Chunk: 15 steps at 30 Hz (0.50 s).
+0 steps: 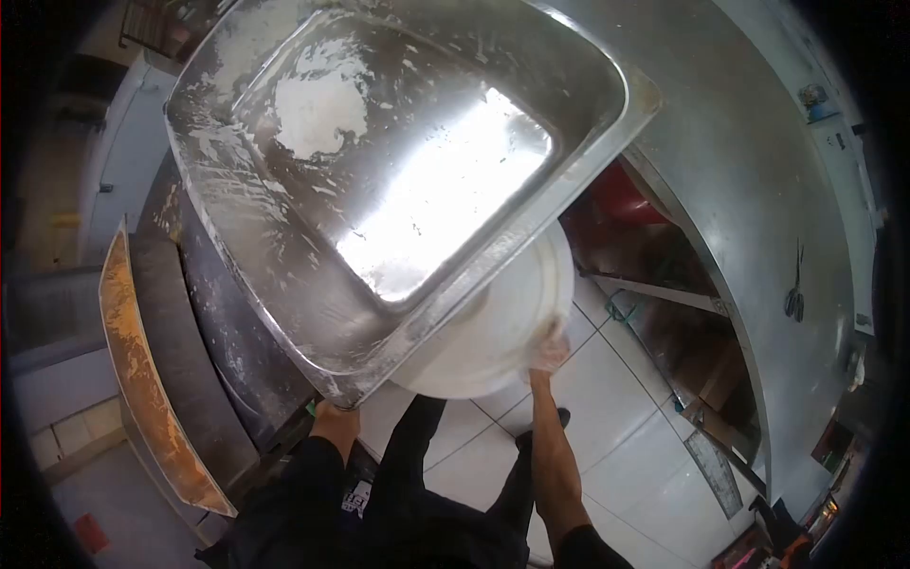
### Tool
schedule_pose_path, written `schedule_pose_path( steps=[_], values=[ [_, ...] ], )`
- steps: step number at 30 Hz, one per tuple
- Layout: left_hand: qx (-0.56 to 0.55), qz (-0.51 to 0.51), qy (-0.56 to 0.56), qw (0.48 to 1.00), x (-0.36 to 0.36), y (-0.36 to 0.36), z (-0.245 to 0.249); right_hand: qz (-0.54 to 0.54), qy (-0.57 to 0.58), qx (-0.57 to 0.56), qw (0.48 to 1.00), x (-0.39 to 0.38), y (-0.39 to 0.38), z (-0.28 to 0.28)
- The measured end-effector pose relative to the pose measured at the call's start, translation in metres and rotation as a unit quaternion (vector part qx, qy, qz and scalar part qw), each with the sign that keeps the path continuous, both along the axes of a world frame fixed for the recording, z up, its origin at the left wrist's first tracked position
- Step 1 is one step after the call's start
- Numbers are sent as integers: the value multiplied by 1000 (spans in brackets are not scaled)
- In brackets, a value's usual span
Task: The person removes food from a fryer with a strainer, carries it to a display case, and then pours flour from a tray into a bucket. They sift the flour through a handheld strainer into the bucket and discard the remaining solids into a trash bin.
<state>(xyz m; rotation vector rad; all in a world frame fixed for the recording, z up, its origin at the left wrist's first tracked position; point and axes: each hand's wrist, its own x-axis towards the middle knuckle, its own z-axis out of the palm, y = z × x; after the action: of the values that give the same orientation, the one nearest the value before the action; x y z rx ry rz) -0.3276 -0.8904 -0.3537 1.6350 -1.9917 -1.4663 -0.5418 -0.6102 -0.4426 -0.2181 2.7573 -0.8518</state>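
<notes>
A large steel pan (pixel 313 228) with white powdery residue fills the upper middle of the view and hides much of what lies below it. My left hand (pixel 336 419) is right at the pan's near corner, its fingers hidden by that corner. Partly under the pan is a white round plastic lid (pixel 483 341), seen over the floor. My right hand (pixel 550 349) is at its right rim, fingers bent round the edge and blurred by motion.
Along the right runs a curved-looking steel table (pixel 739 180) with scissors (pixel 794 294) on it and a shelf (pixel 654 294) below. To the left stands a dark metal machine (pixel 246 322) beside an orange-stained panel (pixel 142 351). The floor (pixel 607 427) is white tile.
</notes>
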Motion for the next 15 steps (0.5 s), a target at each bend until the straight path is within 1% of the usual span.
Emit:
schedule_pose_path(
  steps=[1,2,3,4,5,6,7,8,9,10,11,12,13,14,15],
  values=[
    [-15,28,-2,999,5,7,-3,189,144,124,963,4,7,-16],
    [-39,58,-7,998,4,10,1,186,152,127,962,-1,-3,-16],
    [-58,85,-9,995,8,14,-5,123,71,-79,987,2,-22,-11],
    [-90,117,-18,989,11,22,-4,58,-19,-285,956,2,-39,-5],
    [-124,149,-26,981,17,33,-1,62,-20,-291,954,-4,-52,2],
    [-159,172,-36,972,19,47,4,191,5,-106,976,-14,-63,10],
    [-190,183,-43,964,18,63,10,305,38,87,948,-28,-71,19],
    [-219,183,-50,957,12,80,14,322,207,107,918,-28,-84,-67],
    [-247,153,-61,955,4,101,16,299,379,138,865,-29,-96,-152],
    [-273,95,-82,954,-5,121,17,406,41,13,913,-58,-108,-37],
    [-316,20,-111,942,-5,140,12,392,-52,64,916,-65,-133,-19],
    [-363,-72,-136,919,-7,155,6,351,-93,40,931,-67,-161,-21],
    [-310,-121,-158,930,-12,167,8,362,-183,53,913,-90,-167,71],
    [-308,-163,-154,925,-22,167,8,219,-195,-61,954,-88,-175,39],
    [-295,-206,-160,919,-28,174,8,325,-217,-50,919,-97,-167,46]
  ],
)
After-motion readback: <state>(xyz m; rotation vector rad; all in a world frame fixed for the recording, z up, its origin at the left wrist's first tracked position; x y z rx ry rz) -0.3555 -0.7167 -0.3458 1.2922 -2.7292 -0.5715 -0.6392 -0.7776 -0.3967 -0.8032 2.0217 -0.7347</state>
